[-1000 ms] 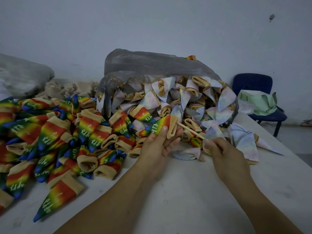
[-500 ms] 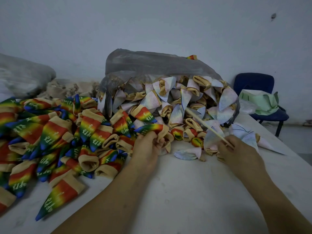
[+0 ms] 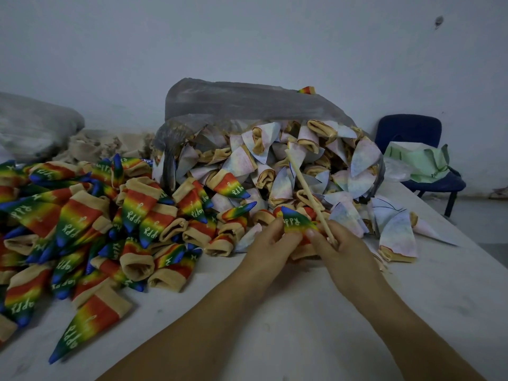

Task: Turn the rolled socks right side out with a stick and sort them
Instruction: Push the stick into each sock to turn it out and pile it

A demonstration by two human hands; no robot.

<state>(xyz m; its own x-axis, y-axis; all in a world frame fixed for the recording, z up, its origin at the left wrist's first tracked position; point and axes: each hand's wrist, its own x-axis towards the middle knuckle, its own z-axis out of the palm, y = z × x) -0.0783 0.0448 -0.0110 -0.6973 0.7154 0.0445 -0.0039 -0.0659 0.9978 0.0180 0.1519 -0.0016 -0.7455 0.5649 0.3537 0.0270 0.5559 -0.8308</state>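
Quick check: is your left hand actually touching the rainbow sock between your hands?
Touching. The head view shows the left hand pinching the rainbow sock at its lower left edge, fingertips against the fabric with no gap.

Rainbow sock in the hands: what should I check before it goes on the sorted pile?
1. Rainbow sock right side out: ok at the printed toe; the cuff is hidden, cannot tell.
2. Left hand pinches the sock: ok.
3. Stick outside the sock, gripped by the right hand: ok.
4. Right thumb off the sock: not ok, it seems to rest on it.
5. Sorted pile of rainbow socks lies left of the hands on the table: ok.
6. Inside-out socks left in the plastic bag: ok.
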